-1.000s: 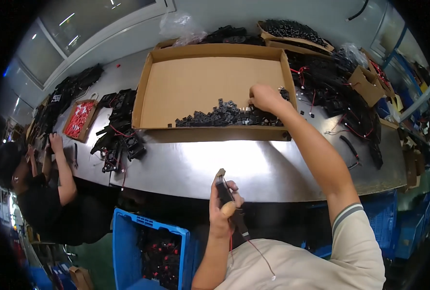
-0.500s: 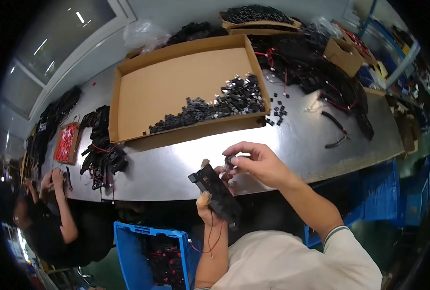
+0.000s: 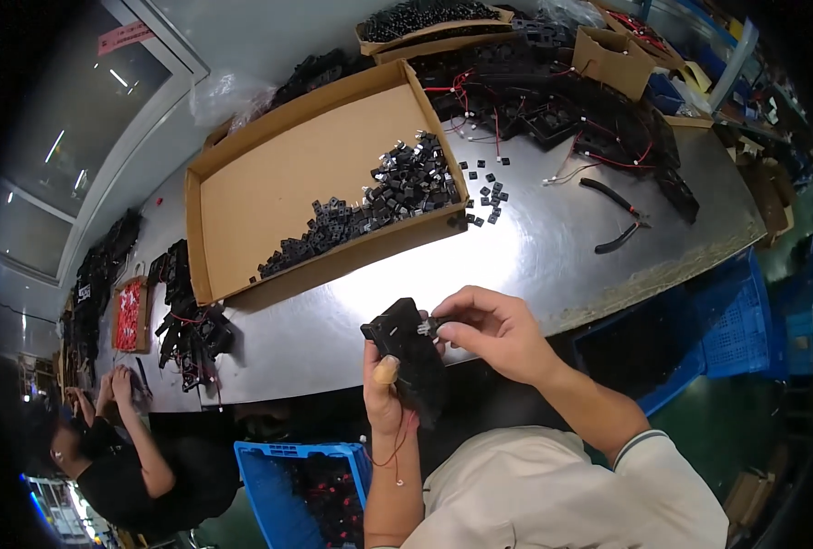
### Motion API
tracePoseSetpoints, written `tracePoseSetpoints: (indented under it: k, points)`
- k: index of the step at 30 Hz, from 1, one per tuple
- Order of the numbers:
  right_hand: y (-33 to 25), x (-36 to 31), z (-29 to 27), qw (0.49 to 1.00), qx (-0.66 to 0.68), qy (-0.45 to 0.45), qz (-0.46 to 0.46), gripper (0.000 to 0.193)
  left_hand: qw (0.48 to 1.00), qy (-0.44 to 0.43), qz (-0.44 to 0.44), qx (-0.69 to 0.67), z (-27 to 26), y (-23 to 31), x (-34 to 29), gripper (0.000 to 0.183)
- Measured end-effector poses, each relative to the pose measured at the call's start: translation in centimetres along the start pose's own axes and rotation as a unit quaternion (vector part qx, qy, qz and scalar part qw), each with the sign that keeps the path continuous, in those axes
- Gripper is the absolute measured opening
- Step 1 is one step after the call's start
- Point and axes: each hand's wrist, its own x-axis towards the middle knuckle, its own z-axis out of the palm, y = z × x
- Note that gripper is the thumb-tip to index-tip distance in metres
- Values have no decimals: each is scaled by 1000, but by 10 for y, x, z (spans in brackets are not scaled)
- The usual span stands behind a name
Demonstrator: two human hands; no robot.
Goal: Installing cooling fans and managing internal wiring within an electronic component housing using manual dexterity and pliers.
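Head view: the left hand (image 3: 382, 393) has its fingers wrapped around a black housing (image 3: 416, 366) by the near edge of the surface (image 3: 539, 265). The right hand (image 3: 498, 335) pinches a small dark piece (image 3: 432, 325) between nearly closed fingers, at the housing's right. Beyond lies a cardboard tray (image 3: 288, 169) of black parts (image 3: 397, 189); pliers (image 3: 608, 194) lie right.

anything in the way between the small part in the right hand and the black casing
Nothing visible: the right hand holds the small part close to the black casing in the left hand.
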Motion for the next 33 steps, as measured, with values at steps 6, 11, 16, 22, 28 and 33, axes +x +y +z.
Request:
tracePoseSetpoints:
  k: [6, 11, 16, 22, 28, 33]
  points:
    - [2, 6, 10, 962, -214, -25, -167, 24, 999, 2, 6, 35, 1, -5, -5, 57]
    - [-7, 5, 8, 910, -332, -24, -246, 23, 998, 13, -19, 59, 1, 0, -8, 55]
    - [5, -5, -15, 965, -231, -5, -123, 34, 958, -41, -29, 281, 12, 19, 10, 46]
    - [4, -7, -60, 949, -315, 19, -8, 42, 642, -192, 43, 741, 19, 8, 52, 44]
    - [-6, 5, -51, 835, -537, -45, -115, 20, 646, -195, 37, 737, 27, 8, 55, 54]
    - [-9, 11, -47, 813, -574, -62, -72, 13, 609, -145, 118, 771, 0, 0, 44, 72]
